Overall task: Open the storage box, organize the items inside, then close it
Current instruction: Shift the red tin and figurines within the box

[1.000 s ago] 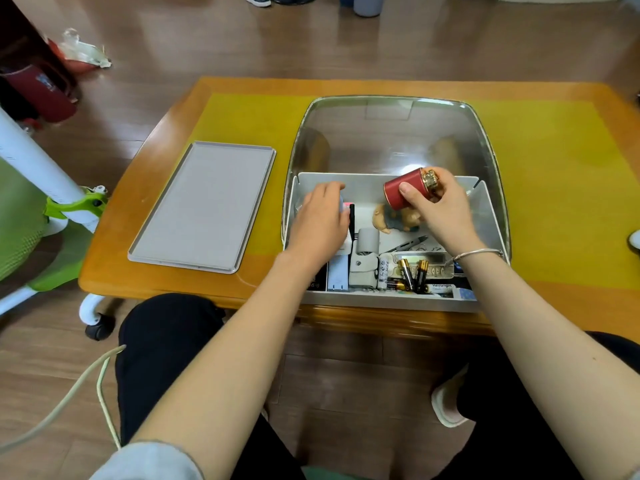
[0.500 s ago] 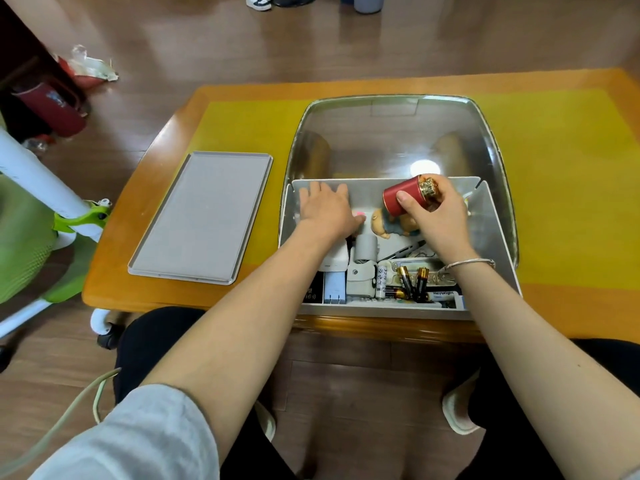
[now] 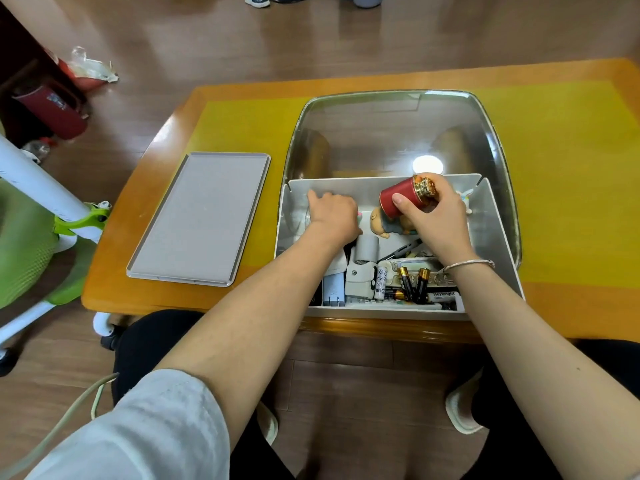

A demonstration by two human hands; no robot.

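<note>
The grey storage box (image 3: 498, 244) stands open on the yellow mat (image 3: 571, 188) at the table's near edge, its clear lid (image 3: 381, 133) tipped up behind it; batteries (image 3: 414, 284), a grey roll (image 3: 367, 247) and a small figurine (image 3: 384, 225) lie inside. Above the figurine the right hand (image 3: 438, 220) grips a red canister (image 3: 398, 200) tilted on its side. The left hand (image 3: 334, 216) reaches palm down into the box's far left corner, fingers hidden, so its grip cannot be told; a grey tray (image 3: 204, 216) lies left of the box.
</note>
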